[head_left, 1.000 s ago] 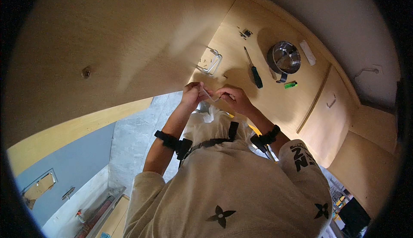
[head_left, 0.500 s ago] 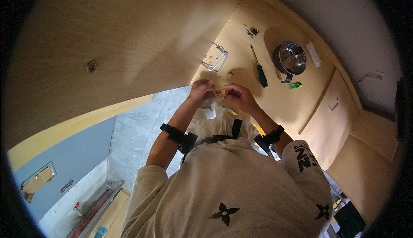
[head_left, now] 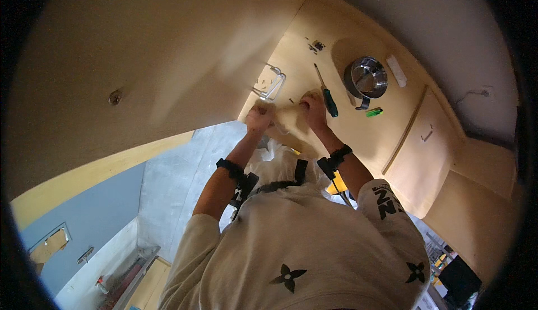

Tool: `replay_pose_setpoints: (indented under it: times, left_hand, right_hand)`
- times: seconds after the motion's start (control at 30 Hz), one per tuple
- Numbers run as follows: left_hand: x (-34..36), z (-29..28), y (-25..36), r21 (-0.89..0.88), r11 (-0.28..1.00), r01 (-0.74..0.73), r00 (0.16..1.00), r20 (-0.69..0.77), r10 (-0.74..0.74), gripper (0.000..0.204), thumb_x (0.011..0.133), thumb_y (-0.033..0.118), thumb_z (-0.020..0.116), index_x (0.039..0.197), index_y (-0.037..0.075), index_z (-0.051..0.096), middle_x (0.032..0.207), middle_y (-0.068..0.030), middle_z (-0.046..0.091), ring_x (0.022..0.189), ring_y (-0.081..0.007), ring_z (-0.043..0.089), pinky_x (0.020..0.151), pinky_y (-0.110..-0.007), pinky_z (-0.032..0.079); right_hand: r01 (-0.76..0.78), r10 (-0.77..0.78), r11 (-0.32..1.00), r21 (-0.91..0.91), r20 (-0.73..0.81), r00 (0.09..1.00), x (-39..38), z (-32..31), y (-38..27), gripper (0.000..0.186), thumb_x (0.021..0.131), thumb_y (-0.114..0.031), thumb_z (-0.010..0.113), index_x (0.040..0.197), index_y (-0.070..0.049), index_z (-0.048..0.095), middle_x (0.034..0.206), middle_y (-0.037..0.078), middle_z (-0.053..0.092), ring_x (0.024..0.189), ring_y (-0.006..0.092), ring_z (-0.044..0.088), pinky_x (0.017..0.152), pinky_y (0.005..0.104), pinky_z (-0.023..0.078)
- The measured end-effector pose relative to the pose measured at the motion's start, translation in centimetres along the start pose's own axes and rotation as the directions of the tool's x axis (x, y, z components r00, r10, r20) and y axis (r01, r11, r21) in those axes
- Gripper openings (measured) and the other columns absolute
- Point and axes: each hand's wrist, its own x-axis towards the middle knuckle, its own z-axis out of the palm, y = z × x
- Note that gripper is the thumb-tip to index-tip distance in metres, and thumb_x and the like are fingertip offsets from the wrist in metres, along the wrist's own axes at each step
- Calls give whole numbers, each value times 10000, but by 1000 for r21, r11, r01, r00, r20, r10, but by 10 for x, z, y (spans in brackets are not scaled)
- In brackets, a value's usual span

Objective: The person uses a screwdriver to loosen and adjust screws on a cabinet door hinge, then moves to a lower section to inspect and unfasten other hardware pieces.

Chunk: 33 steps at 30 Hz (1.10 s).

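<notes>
Low over the wooden worktop [head_left: 358,136], my left hand [head_left: 258,117] is closed around a thin U-shaped metal handle [head_left: 282,129], mostly blurred and covered by my fingers. My right hand [head_left: 315,112] is apart from it, down at the worktop with its fingers curled in. Whatever the right fingertips pinch is hidden. A small dark screw [head_left: 291,101] lies just left of them. Beyond my left hand sit more silver handles [head_left: 276,84] with several small screws [head_left: 262,82] beside them. The green-handled screwdriver [head_left: 329,101] is close to my right hand, on its right.
A shiny metal cup [head_left: 366,78] stands to the right, near a green lighter [head_left: 374,112] and a white strip [head_left: 397,71]. Small dark parts [head_left: 316,46] lie farther back. A large wooden panel [head_left: 168,47] rises on the left. A wooden strip [head_left: 406,131] crosses the right side.
My hands have drawn apart; both were at the metal handle before. The right hand has moved forward and down to the worktop by the screwdriver. The view has shifted slightly.
</notes>
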Motion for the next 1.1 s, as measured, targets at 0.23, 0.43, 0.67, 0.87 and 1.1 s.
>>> replay_pose_setpoints:
  times: [0.23, 0.43, 0.67, 0.87, 1.1]
  left_hand:
    - [18, 13, -20, 296, 950, -105, 982, -123, 146, 429, 703, 421, 675, 919, 52, 631, 854, -123, 670, 822, -281, 644, 743, -392, 500]
    - [20, 21, -27, 289, 950, -116, 973, -161, 167, 272, 726, 330, 650, 843, 85, 636, 756, -88, 662, 683, -223, 642, 647, -352, 514]
    - [-6, -13, -16, -230, 963, 144, 966, 242, -86, 197, 767, 143, 674, 848, 5, 560, 711, -79, 592, 609, -158, 597, 504, -285, 497]
    - [-17, -34, 25, -436, 892, 122, 948, 316, 25, 249, 794, 18, 608, 1024, 21, 510, 905, -87, 582, 776, -197, 610, 688, -337, 536]
    - [-6, -1, 49, -506, 791, -344, 885, 107, 453, 366, 814, -41, 601, 1154, 28, 488, 1015, -72, 578, 914, -178, 597, 813, -332, 510]
  right_hand:
    - [-132, 140, 986, 101, -84, 987, 48, -21, 14, 79, 752, -28, 560, 806, -2, 610, 829, 188, 562, 721, 364, 560, 645, 422, 471]
    - [-181, 146, 932, -314, -130, 981, 152, -45, 53, 253, 813, -137, 565, 1045, -40, 587, 1000, 184, 586, 881, 316, 583, 771, 385, 489]
    - [-304, 346, 806, -509, -12, 938, 196, -25, 65, 326, 844, -209, 543, 1150, -97, 552, 1140, 128, 546, 1052, 263, 512, 863, 375, 469]
    - [-157, 108, 968, -194, -241, 965, 185, -25, 44, 210, 805, -187, 586, 971, -77, 653, 879, 101, 659, 848, 247, 619, 777, 355, 495]
    - [-466, 219, 741, 484, 482, 849, 69, -15, -64, 185, 772, -164, 661, 800, 19, 656, 739, 71, 656, 670, 132, 612, 620, 273, 490]
